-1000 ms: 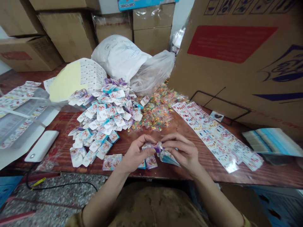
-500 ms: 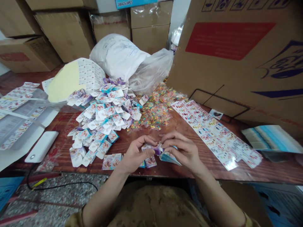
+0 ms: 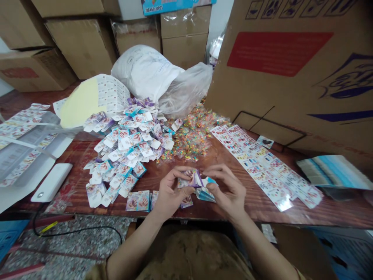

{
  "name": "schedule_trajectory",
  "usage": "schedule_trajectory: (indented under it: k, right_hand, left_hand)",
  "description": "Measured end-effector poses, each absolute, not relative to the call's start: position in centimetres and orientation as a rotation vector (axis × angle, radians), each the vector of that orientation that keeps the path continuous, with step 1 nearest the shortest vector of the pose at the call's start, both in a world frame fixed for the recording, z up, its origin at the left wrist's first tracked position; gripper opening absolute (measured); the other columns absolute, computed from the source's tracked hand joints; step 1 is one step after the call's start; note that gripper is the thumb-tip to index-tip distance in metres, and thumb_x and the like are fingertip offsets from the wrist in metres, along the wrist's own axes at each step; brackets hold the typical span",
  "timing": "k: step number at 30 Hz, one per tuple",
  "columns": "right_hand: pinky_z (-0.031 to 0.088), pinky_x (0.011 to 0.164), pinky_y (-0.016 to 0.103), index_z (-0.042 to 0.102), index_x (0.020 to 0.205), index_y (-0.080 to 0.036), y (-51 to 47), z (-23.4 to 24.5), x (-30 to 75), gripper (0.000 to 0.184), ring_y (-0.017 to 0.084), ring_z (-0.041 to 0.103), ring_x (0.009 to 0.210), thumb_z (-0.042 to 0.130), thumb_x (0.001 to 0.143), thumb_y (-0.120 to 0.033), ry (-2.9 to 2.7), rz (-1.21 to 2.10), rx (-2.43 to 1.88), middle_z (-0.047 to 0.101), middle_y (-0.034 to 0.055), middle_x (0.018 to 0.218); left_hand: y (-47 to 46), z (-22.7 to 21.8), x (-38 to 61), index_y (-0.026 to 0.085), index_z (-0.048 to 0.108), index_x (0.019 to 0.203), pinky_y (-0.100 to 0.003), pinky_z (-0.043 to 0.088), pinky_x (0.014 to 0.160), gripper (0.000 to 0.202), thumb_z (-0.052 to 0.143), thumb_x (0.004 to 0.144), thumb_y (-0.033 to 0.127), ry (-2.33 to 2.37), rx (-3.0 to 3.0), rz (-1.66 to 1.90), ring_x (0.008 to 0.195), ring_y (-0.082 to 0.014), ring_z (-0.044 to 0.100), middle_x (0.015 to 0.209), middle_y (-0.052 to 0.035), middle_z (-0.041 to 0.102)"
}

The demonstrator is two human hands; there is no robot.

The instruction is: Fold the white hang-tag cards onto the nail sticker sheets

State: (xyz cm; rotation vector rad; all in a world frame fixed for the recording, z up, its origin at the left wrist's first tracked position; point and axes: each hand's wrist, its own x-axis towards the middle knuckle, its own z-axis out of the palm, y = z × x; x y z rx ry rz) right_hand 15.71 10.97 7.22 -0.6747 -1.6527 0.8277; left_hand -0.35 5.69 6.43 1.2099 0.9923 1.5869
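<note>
Between the thumb and fingers of my left hand (image 3: 169, 194) is a small purple-and-white printed carton (image 3: 189, 179), held just above the table's front part. My right hand (image 3: 231, 190) is at the carton's right end, thumb and forefinger apart, with nothing visible gripped in them. Below that hand lies a bunch of light-blue cartons (image 3: 204, 195), partly covered by the fingers. Left of my left hand, several cartons (image 3: 138, 200) lie in a row, and one more purple carton (image 3: 187, 201) shows between the hands. Beyond spreads a heap of small cartons (image 3: 128, 146) with white flaps.
Small clear packets of colourful bits (image 3: 190, 142) are heaped behind my hands, by a white sack (image 3: 145, 72). Sticker sheets (image 3: 256, 163) lie to the right, under a large cardboard box (image 3: 279, 93). A white power bank (image 3: 52, 182) with a cable is left.
My left hand has tilted the carton so its printed face shows more. The right fingers have drawn slightly back from its end and spread apart. The camera view has shifted slightly.
</note>
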Motion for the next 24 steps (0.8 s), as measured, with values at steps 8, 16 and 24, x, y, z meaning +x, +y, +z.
schedule_trajectory:
  k: [8, 16, 24]
  right_hand:
    - [0.054, 0.069, 0.029, 0.075, 0.081, -0.022, 10.0, 7.7, 14.8, 0.003, 0.017, 0.065, 0.075, 0.073, 0.08, -0.02, -1.482, 1.08, -0.833, 0.07, 0.0039, 0.08]
    - [0.053, 0.069, 0.029, 0.078, 0.081, -0.023, 10.0, 7.6, 15.1, 0.007, 0.016, 0.065, 0.075, 0.073, 0.08, -0.018, -1.515, 1.115, -0.812, 0.069, 0.0036, 0.081]
    - [0.05, 0.061, 0.024, 0.076, 0.075, -0.024, 10.2, 7.8, 15.4, 0.004, 0.013, 0.062, 0.071, 0.075, 0.079, -0.022, -1.424, 1.349, -0.796, 0.067, 0.0023, 0.08]
  left_hand:
    - [5.2, 6.0, 0.1, 0.022, 0.054, 0.118, -0.034, 0.049, 0.089, 0.039, 0.071, 0.083, 0.028, 1.393, 1.654, 1.555, 0.102, -0.0213, 0.061, 0.11, -0.0077, 0.061]
    - [4.7, 5.5, -0.1, 0.021, 0.05, 0.128, -0.037, 0.053, 0.09, 0.042, 0.065, 0.089, 0.027, 1.549, 2.036, 1.504, 0.107, -0.0225, 0.062, 0.112, -0.011, 0.064]
    - [4.8, 5.1, 0.0, 0.021, 0.054, 0.123, -0.032, 0.055, 0.087, 0.037, 0.066, 0.089, 0.029, 1.471, 1.979, 1.642, 0.102, -0.0191, 0.065, 0.109, -0.0093, 0.067]
